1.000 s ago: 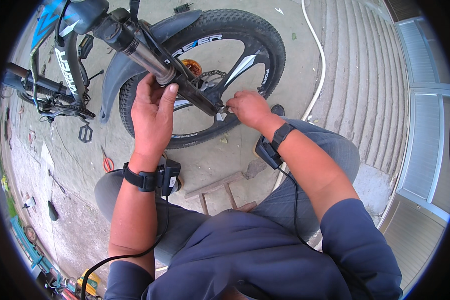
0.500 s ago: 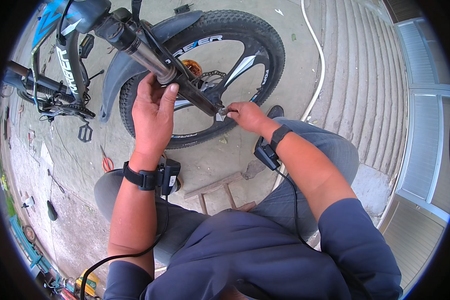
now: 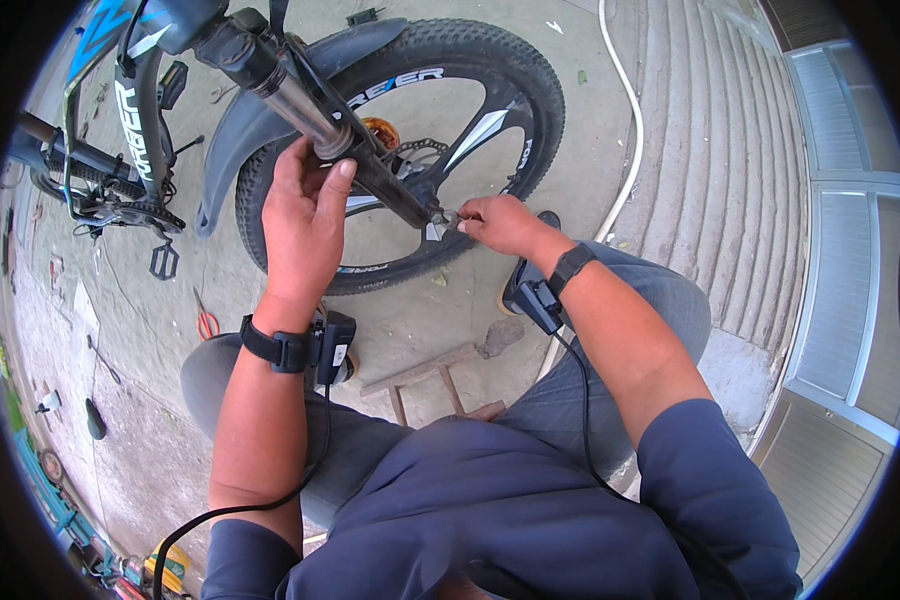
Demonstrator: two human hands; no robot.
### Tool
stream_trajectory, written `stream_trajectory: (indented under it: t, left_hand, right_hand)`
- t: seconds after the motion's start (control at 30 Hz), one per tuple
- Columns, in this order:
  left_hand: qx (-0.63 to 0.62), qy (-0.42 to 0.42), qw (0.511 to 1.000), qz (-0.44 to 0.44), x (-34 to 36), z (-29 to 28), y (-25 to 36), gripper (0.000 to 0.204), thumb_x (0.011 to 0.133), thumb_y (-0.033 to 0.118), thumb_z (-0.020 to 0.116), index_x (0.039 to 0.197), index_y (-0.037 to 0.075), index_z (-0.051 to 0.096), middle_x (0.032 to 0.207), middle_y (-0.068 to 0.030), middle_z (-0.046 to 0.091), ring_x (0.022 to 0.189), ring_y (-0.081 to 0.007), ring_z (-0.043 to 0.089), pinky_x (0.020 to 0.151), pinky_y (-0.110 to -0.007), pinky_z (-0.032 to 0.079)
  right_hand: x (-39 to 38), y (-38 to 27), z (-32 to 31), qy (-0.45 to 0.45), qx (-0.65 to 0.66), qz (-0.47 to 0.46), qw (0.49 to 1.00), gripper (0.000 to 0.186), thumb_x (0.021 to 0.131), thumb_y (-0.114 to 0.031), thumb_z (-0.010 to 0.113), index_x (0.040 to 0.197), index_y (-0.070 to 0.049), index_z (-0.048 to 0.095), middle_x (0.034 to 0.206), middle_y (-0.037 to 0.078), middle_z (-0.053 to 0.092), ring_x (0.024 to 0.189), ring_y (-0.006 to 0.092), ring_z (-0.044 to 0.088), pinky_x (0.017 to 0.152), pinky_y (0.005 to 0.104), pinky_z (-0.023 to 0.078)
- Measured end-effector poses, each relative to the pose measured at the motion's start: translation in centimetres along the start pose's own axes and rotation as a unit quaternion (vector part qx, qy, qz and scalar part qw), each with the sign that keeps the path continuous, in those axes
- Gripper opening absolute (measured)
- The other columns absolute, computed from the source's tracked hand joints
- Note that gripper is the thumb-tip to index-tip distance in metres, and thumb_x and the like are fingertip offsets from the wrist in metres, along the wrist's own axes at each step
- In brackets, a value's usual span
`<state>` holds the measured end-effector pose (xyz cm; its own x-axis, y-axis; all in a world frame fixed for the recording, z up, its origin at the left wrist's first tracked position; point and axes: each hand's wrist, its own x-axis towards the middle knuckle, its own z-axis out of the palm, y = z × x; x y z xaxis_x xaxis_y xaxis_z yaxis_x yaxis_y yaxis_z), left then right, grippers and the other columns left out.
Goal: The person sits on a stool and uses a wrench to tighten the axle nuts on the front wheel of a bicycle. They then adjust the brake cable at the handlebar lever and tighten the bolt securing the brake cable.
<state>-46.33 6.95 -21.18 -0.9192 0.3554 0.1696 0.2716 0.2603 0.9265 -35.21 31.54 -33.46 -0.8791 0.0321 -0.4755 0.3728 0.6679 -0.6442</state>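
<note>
Just past eleven o'clock lies the front wheel (image 3: pixel 538 85) of a bicycle, its black tyre knobbly and dusty, its rim dark and smooth, with broad moulded spokes bearing white, blade-shaped patches. The fork leg (image 3: pixel 388 187) slants across it toward the hub, a matt black tube below a shiny, brownish-grey metal stanchion (image 3: pixel 295 104). A thin, perforated disc rotor (image 3: pixel 427 150) shows behind it.

At one o'clock the right hand (image 3: pixel 498 226) pinches a small, dull grey metal fitting (image 3: pixel 445 217) at the fork's lower end between thumb and fingers. At ten o'clock the left hand (image 3: pixel 310 215) is half curled beside the fork leg, thumb raised along it; the fingertips are hidden, so how firmly it grips cannot be told.

A curved, smooth dark mudguard (image 3: pixel 232 160) arches at ten o'clock. Red-handled pliers (image 3: pixel 207 324) lie on gritty concrete at nine, a rough wooden frame (image 3: pixel 420 378) at six, and a pale, flexible hose (image 3: pixel 637 130) between one and two
</note>
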Motion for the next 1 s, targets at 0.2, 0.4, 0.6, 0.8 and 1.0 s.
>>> stream_trajectory:
  t: [0.2, 0.4, 0.6, 0.8, 1.0]
  left_hand:
    - [-0.013, -0.001, 1.0, 0.005, 0.1, 0.1, -0.1, 0.043, 0.102, 0.011, 0.068, 0.138, -0.006, 0.051, 0.118, -0.0145, 0.071, 0.107, -0.0196, 0.071, 0.093, -0.032, 0.056]
    - [-0.02, -0.001, 1.0, 0.006, 0.1, 0.1, -0.2, 0.042, 0.102, 0.011, 0.068, 0.137, -0.005, 0.052, 0.119, -0.014, 0.071, 0.108, -0.0193, 0.071, 0.094, -0.033, 0.056]
    - [-0.024, 0.0, 1.0, 0.002, 0.0, 0.1, -0.1, 0.042, 0.102, 0.011, 0.068, 0.137, -0.005, 0.052, 0.119, -0.0141, 0.071, 0.108, -0.0193, 0.071, 0.094, -0.033, 0.056]
    - [-0.016, -0.001, 1.0, -0.002, 0.1, 0.1, -0.1, 0.043, 0.102, 0.012, 0.068, 0.138, -0.005, 0.052, 0.12, -0.0139, 0.071, 0.109, -0.0195, 0.071, 0.094, -0.033, 0.056]
    - [-0.024, 0.001, 1.0, 0.0, 0.0, 0.2, -0.3, 0.043, 0.102, 0.011, 0.068, 0.138, -0.005, 0.052, 0.12, -0.0136, 0.071, 0.108, -0.0189, 0.07, 0.094, -0.032, 0.056]
  right_hand:
    - [-0.3, -2.6, -1.5, 0.09, -0.267, -0.117, 0.952, 0.017, 0.091, -0.021, 0.066, 0.1, -0.014, 0.078, 0.093, 0.009, 0.07, 0.097, 0.0322, 0.068, 0.081, 0.0469, 0.054]
    - [-0.1, -4.1, -1.3, 0.112, -0.351, -0.158, 0.916, 0.015, 0.087, -0.019, 0.065, 0.092, -0.017, 0.079, 0.089, 0.007, 0.069, 0.096, 0.03, 0.066, 0.082, 0.0438, 0.051]
    - [0.2, -3.9, -1.3, 0.106, -0.346, -0.148, 0.92, 0.014, 0.087, -0.02, 0.067, 0.093, -0.017, 0.079, 0.09, 0.007, 0.069, 0.097, 0.0301, 0.066, 0.083, 0.0441, 0.051]
    - [0.6, -2.4, -0.5, 0.09, -0.272, -0.11, 0.952, 0.018, 0.091, -0.023, 0.068, 0.103, -0.016, 0.08, 0.094, 0.008, 0.07, 0.098, 0.0317, 0.067, 0.082, 0.0464, 0.054]
    - [0.8, -1.6, 0.0, 0.097, -0.23, -0.114, 0.961, 0.021, 0.093, -0.023, 0.067, 0.107, -0.014, 0.079, 0.098, 0.011, 0.07, 0.1, 0.033, 0.067, 0.085, 0.0466, 0.054]
